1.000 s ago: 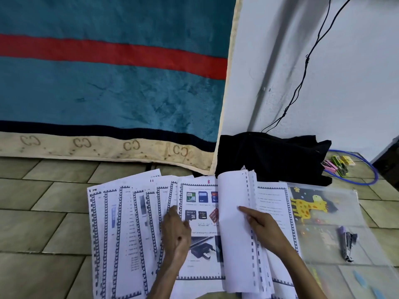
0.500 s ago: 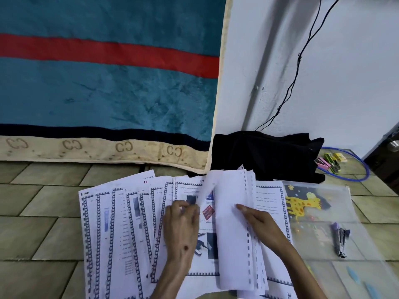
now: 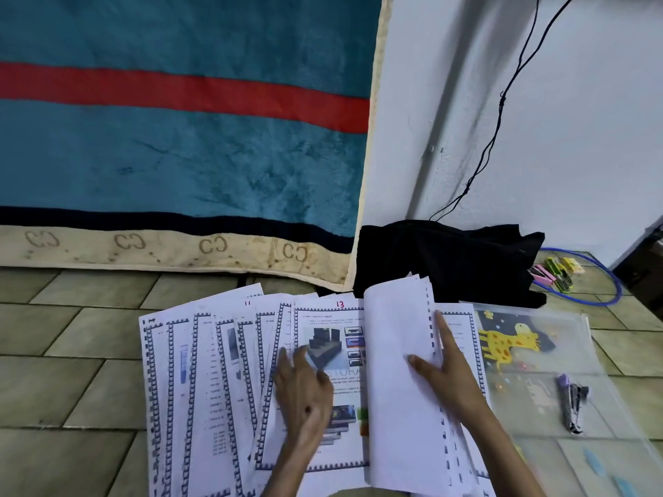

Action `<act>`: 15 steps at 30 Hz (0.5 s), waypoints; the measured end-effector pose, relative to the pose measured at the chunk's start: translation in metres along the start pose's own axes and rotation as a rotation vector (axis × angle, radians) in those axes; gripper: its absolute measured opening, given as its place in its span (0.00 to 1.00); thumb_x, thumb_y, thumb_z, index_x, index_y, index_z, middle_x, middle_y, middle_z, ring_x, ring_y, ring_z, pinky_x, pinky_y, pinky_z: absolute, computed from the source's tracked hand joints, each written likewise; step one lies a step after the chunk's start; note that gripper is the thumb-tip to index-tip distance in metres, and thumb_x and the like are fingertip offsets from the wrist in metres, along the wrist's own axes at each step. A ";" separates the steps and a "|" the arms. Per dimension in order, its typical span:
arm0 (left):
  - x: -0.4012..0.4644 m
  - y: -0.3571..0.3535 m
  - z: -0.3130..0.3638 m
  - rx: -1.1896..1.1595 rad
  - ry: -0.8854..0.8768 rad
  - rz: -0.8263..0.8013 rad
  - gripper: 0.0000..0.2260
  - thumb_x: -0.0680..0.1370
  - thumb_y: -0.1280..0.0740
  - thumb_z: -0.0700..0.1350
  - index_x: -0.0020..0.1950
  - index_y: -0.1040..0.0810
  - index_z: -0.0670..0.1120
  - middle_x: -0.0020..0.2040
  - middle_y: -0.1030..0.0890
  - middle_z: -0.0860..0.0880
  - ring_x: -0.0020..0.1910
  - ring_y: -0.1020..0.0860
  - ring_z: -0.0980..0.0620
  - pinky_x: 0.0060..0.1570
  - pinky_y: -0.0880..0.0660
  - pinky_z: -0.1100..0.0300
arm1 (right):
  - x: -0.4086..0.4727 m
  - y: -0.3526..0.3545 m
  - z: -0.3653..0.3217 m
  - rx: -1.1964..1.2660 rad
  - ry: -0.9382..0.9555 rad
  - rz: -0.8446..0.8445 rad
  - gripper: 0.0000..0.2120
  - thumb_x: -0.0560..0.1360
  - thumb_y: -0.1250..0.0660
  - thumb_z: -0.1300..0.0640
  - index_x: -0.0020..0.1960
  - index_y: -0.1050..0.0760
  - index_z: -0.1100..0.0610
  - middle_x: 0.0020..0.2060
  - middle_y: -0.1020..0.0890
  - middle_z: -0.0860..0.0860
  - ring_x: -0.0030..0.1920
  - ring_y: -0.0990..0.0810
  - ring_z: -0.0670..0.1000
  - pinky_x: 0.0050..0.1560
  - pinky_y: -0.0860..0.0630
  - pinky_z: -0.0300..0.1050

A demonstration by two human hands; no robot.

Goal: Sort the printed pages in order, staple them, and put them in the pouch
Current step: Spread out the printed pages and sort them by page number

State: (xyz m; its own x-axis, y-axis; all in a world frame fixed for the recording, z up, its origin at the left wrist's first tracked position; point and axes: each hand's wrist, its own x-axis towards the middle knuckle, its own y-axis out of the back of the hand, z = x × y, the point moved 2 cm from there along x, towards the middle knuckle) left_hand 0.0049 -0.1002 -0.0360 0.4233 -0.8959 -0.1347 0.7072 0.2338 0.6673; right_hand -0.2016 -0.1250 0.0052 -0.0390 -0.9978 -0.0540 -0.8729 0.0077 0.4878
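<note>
Printed pages with patterned borders lie fanned out on the tiled floor (image 3: 186,382). The top one on the left pile is marked 13 (image 3: 332,338). My left hand (image 3: 305,385) rests flat on it with fingers spread, slightly blurred. My right hand (image 3: 448,367) holds up several curled pages (image 3: 398,353) of the right stack, thumb on their blank backs and fingers behind them. A clear plastic pouch with a yellow giraffe (image 3: 538,356) lies to the right. A purple and black stapler (image 3: 572,403) sits on the pouch.
A black cloth bag (image 3: 448,260) lies against the white wall behind the pages. Coloured clips (image 3: 554,274) sit inside a blue ring at the far right. A teal blanket with a red stripe (image 3: 179,138) hangs at the back left. A black cable runs down the wall.
One more page has gone from the right stack onto the left pile, so the sheet marked 13 now lies on top. My left hand has flattened onto it.
</note>
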 end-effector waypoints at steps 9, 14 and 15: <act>-0.006 0.018 0.031 -0.494 -0.050 -0.275 0.14 0.79 0.43 0.58 0.51 0.19 0.55 0.52 0.19 0.53 0.51 0.23 0.54 0.47 0.28 0.64 | 0.004 -0.007 -0.005 -0.149 -0.014 -0.048 0.15 0.78 0.39 0.61 0.64 0.25 0.56 0.63 0.23 0.50 0.65 0.27 0.49 0.58 0.36 0.34; -0.036 -0.003 0.058 -0.619 -0.146 -0.593 0.25 0.79 0.54 0.60 0.61 0.22 0.51 0.59 0.22 0.57 0.58 0.26 0.62 0.58 0.31 0.63 | -0.002 -0.012 -0.022 -0.114 -0.057 -0.082 0.23 0.75 0.38 0.42 0.47 0.20 0.63 0.41 0.16 0.55 0.45 0.18 0.50 0.46 0.25 0.46; -0.038 -0.004 0.056 -0.640 -0.135 -0.601 0.25 0.78 0.53 0.62 0.61 0.23 0.51 0.58 0.21 0.55 0.57 0.25 0.62 0.56 0.31 0.64 | -0.001 -0.012 -0.022 -0.161 -0.026 -0.055 0.19 0.74 0.35 0.45 0.47 0.20 0.62 0.41 0.16 0.56 0.44 0.18 0.53 0.42 0.26 0.47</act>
State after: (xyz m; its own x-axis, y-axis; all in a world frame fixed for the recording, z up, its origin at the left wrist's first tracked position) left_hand -0.0458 -0.0882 0.0081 -0.1632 -0.9626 -0.2163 0.9866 -0.1602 -0.0314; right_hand -0.1800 -0.1252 0.0183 -0.0071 -0.9943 -0.1060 -0.7852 -0.0601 0.6163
